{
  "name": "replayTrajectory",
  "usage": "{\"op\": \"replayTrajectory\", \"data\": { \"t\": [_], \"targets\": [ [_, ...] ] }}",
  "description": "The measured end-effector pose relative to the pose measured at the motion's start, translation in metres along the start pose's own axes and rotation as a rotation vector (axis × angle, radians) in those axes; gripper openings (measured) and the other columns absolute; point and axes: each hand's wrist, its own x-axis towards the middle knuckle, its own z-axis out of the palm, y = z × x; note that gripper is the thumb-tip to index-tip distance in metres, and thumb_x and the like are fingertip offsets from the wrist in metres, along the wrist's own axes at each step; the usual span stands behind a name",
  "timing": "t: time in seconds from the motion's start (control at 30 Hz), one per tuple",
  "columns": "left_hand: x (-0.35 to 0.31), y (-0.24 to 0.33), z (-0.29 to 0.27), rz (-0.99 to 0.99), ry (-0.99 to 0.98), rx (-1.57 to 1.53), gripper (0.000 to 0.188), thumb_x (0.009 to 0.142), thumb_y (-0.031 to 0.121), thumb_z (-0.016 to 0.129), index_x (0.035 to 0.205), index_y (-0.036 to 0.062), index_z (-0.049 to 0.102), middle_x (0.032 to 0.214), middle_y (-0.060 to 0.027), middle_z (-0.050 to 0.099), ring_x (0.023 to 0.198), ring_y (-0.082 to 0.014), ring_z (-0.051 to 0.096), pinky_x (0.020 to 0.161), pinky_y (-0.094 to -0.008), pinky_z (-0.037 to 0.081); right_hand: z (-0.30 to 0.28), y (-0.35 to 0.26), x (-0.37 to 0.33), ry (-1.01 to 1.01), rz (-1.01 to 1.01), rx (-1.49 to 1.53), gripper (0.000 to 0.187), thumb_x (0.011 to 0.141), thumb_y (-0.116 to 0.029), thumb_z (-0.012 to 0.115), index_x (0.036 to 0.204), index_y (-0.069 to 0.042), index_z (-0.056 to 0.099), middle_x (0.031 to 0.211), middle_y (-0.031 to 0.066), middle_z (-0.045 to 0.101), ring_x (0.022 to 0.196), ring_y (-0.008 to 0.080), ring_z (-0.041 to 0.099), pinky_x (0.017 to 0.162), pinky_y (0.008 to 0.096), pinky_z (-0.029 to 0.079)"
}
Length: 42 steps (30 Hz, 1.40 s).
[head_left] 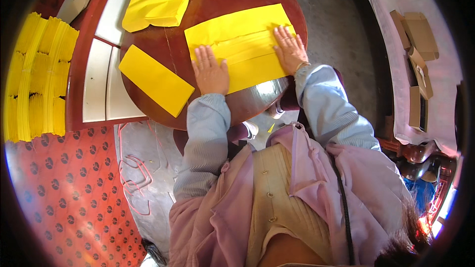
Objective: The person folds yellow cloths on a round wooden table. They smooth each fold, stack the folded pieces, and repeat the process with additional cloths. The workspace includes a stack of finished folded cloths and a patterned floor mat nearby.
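At far left of the frame, stacks of yellow paper [37, 74] stand on edge. A folded yellow sheet [155, 79] lies near the round table's [208, 0] lower left rim. The left hand [211, 71], fingers spread, presses flat on the large yellow paper sheet [237, 34] at center. The right hand [290, 49] also presses it, open and flat, near the table's right edge. Bare dark wood remains above.

Yellow sheet [237, 44] partly hidden under both hands.
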Motion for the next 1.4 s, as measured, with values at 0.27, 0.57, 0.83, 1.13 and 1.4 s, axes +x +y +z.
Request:
{"op": "replayTrajectory", "data": {
  "t": [0.27,0.57,0.83,1.13,1.4],
  "targets": [
    [-0.011,0.002,-0.032,-0.047,0.131,-0.161,0.062,0.106,0.025,0.06,0.157,-0.0028,0.038,0.166,-0.0247,0.035,0.157,-0.0386,0.031,0.128,-0.0504,0.026,-0.009,0.008,0.0,-0.103,0.072,-0.027,0.063,0.116,-0.05,0.027,0.172,-0.022,0.021,0.181,0.0001,0.012,0.167,0.0196,0.007,0.135,0.0442,0.005],
    [-0.018,0.049,-0.035,-1.032,0.144,-1.77,0.039,0.105,0.015,0.066,0.138,-0.0024,0.056,0.137,-0.0132,0.06,0.125,-0.0294,0.062,0.111,-0.036,0.048,-0.014,0.004,0.0,-0.126,0.074,0.021,0.063,0.116,-0.051,0.027,0.172,-0.023,0.021,0.181,-0.0008,0.012,0.167,0.0182,0.008,0.135,0.0458,0.005],
    [0.02,0.084,-0.015,-1.127,0.121,-1.751,0.037,0.105,0.013,0.065,0.139,0.0028,0.054,0.136,-0.0165,0.065,0.127,-0.039,0.065,0.116,-0.0549,0.048,-0.025,0.005,0.001,-0.136,0.074,0.129,0.063,0.114,-0.049,0.034,0.171,-0.022,0.025,0.18,-0.0005,0.017,0.166,0.0184,0.011,0.135,0.049,0.006],
    [0.016,0.085,-0.109,-0.467,0.012,-1.637,0.065,0.096,-0.002,0.067,0.151,0.0146,0.038,0.143,-0.0137,0.058,0.117,-0.0311,0.071,0.093,-0.0486,0.064,-0.082,0.045,0.037,-0.135,-0.053,0.82,0.076,0.107,-0.065,0.046,0.17,-0.025,0.03,0.173,0.011,0.035,0.161,0.0315,0.029,0.133,0.0524,0.014],
    [0.049,0.045,-0.247,-0.076,-0.529,-1.525,0.086,0.089,-0.001,0.06,0.168,0.0091,0.025,0.15,-0.0136,0.059,0.129,-0.0244,0.066,0.104,-0.0384,0.057,-0.105,0.007,0.035,-0.617,-0.353,1.994,0.111,0.096,-0.066,0.066,0.172,-0.009,0.008,0.171,0.0201,0.033,0.155,0.0341,0.039,0.125,0.0528,0.036]
  ]
}}
